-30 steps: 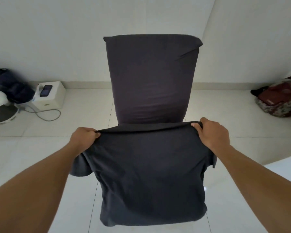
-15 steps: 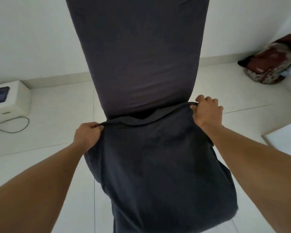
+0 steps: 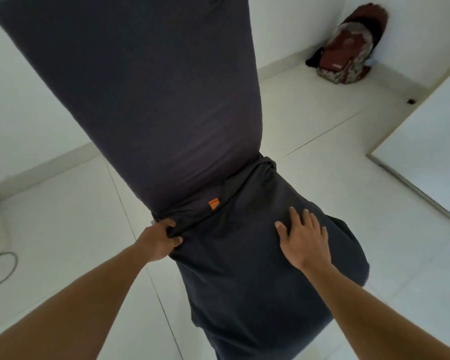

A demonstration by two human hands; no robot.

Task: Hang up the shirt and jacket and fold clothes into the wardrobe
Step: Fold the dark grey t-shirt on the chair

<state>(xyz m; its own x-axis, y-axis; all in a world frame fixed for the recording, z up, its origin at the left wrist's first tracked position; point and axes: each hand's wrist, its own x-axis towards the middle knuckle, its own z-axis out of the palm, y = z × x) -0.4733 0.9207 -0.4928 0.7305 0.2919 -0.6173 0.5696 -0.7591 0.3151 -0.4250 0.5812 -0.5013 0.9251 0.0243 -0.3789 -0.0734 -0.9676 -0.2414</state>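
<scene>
Right hand point(image 3: 303, 239): fingers spread, flat on dark charcoal fabric shirt point(image 3: 244, 268). Left hand point(image 3: 159, 241): fingers pinching bunched fold of same shirt, near small orange label point(image 3: 213, 203); garment over white tiled floor point(image 3: 348, 141). Far corner: maroon patterned bag point(image 3: 344, 48).

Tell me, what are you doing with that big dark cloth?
A person is folding a dark shirt above a white tiled floor. The left hand grips a bunch of the cloth at the crease, close to a small orange tag. The right hand lies flat with fingers spread on the lower half. The shirt isn't folded up small yet. A red patterned bag sits in the far corner.
</scene>
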